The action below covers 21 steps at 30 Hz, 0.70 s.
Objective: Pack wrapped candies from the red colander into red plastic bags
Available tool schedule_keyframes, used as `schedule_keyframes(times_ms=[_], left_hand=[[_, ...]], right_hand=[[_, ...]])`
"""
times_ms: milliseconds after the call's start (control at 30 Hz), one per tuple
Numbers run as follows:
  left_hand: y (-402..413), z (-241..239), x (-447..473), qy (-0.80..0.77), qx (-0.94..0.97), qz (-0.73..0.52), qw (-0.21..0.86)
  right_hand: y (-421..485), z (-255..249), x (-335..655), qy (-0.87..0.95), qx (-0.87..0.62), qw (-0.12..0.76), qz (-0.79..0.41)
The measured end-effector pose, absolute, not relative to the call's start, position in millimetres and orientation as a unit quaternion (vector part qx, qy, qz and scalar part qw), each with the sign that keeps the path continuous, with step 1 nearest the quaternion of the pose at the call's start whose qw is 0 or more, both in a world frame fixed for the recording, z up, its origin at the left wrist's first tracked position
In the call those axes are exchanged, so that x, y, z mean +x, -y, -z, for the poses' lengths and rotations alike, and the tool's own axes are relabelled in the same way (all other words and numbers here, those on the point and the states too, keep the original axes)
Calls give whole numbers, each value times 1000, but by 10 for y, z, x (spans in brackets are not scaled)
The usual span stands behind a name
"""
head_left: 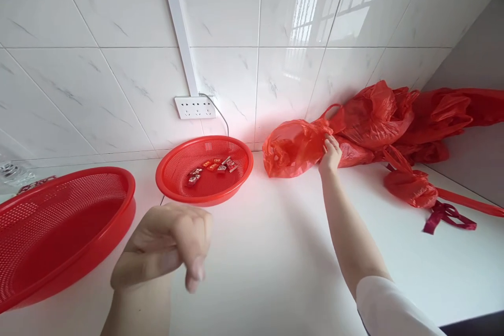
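The desk (268,278) is white, flat and smooth. On the left sits a big red basket (104,241) with lots of tiny holes, and part of it goes out of sight. Next to it, a little apart, sits a smaller red basket (210,186), round and full of holes too. Just beside that lies a puffy red bag (293,149) that you can see through. A pile of red bags (380,115) lies at the back right. In front of the pile are a small red bag (411,186) and a dark red ribbon (449,215).
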<state>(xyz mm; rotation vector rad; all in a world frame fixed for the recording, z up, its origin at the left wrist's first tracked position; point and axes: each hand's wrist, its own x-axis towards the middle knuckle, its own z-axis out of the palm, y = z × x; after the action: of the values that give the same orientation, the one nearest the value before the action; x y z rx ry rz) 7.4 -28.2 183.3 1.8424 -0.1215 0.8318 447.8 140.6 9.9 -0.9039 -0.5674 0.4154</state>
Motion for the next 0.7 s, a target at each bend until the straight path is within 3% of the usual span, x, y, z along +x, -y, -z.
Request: schedule_keyframes(times_ms=[267,500,700], left_hand=[[312,-1688,157,-28,768,-304,563],[419,-1739,110,-89,790,-275,540],[435,-1726,149,-134,815,-261,500]], right_hand=[[-1129,-14,4412,268,-444,815,-260],[-1102,-97,4385,267,-489,826,-83],[-1105,-2,4475,375,-676,634,-21]])
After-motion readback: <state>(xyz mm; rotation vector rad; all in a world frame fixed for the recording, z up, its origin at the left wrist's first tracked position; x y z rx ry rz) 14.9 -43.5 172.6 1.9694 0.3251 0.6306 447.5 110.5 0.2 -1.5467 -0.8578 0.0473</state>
